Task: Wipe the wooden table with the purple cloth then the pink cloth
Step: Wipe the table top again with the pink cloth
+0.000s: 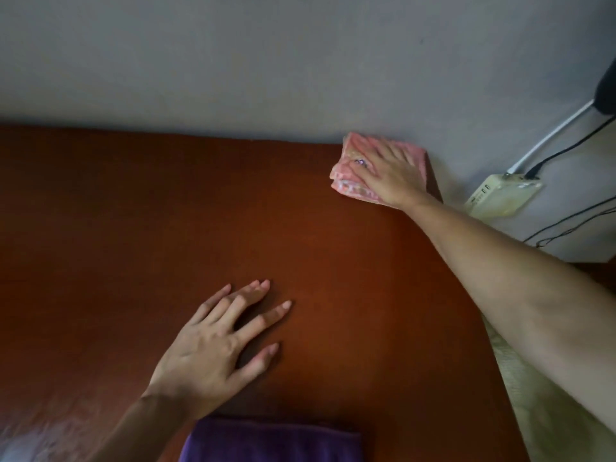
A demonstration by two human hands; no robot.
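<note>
The pink cloth [346, 181] lies folded at the table's [133, 211] far right corner, slanting along the side edge. The right hand [390, 176] presses flat on it. The left hand [213, 348] rests spread, near the purple cloth [270, 441].

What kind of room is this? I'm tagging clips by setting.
Probably a home room: a wooden table pushed against a plain grey wall, with a cream power strip and loose cables beside it.
</note>
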